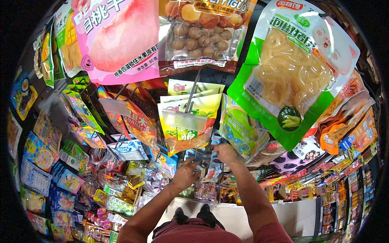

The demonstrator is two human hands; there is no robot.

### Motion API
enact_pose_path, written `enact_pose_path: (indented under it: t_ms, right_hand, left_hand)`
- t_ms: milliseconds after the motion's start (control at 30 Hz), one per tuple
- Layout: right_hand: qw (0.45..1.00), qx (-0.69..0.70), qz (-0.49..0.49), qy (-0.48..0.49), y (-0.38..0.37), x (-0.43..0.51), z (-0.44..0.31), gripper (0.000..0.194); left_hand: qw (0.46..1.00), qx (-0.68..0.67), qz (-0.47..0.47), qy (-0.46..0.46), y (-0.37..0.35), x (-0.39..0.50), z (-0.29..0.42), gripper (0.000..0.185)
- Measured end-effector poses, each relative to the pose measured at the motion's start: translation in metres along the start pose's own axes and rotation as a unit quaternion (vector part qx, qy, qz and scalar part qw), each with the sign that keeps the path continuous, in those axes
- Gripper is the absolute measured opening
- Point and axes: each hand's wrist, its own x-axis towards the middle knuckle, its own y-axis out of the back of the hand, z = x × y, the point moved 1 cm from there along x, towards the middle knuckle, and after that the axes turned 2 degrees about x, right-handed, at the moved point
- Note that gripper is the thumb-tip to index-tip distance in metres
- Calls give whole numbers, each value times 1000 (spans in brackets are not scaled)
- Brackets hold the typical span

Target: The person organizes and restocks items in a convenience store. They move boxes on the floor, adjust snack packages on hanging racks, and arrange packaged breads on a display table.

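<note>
Both my hands reach in among small hanging snack packets, low on a densely hung display. My left hand (184,172) has its fingers bent beside a small blue packet (193,155). Slightly higher and to the right, my right hand (225,153) is curled, its fingertips by another small blue packet (216,139). Between the hands hangs a small clear packet with reddish contents (213,172). Packets and fingers overlap, so any grip is unclear. Just above hangs a yellow-green snack bag (191,104) on a hook, with a green-blue bag (241,127) right of it.
Large bags hang close above: a pink peach snack bag (121,45), a nut bag (197,39) and a green-white bag (291,70). A metal hook (192,94) with a clear tag holder juts towards me. Packed shelves (329,197) curve rightward. Pale floor (291,215) lies below.
</note>
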Motion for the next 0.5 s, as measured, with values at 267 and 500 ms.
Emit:
enact_pose_path:
  t_ms: [267, 500]
  right_hand:
    - [998, 16, 61, -25, 6, -7, -1, 12]
    - [992, 38, 98, -66, 0, 9, 5, 12]
  left_hand:
    - [998, 52, 17, -23, -1, -6, 15, 44]
    - [988, 117, -14, -97, -10, -4, 27, 43]
